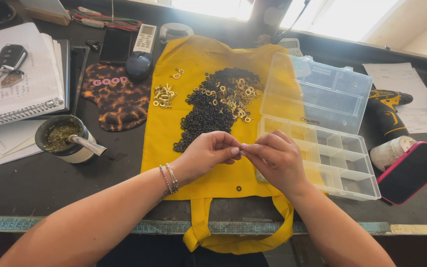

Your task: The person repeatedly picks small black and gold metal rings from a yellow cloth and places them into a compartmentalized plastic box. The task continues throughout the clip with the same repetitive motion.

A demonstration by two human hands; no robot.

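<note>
My left hand [207,153] and my right hand [273,158] meet over a yellow cloth bag [189,133] spread on the dark desk. Their fingertips pinch a very small part together; it is too small to tell what it is. Just beyond the hands lies a heap of small black rings [208,111] mixed with brass-coloured metal pieces [235,96]. A smaller pile of brass pieces [163,95] lies to the left on the bag. One black ring [238,188] lies alone near my wrists. A clear plastic compartment box [339,170] stands open beside my right hand.
A cup of green herb with a metal straw [67,138] stands at the left, by a spiral notebook [16,79] with a car key [10,57]. A pink-cased phone [413,170], white tub [390,151] and yellow drill [386,111] lie at the right. Mouse, remote and phone sit behind.
</note>
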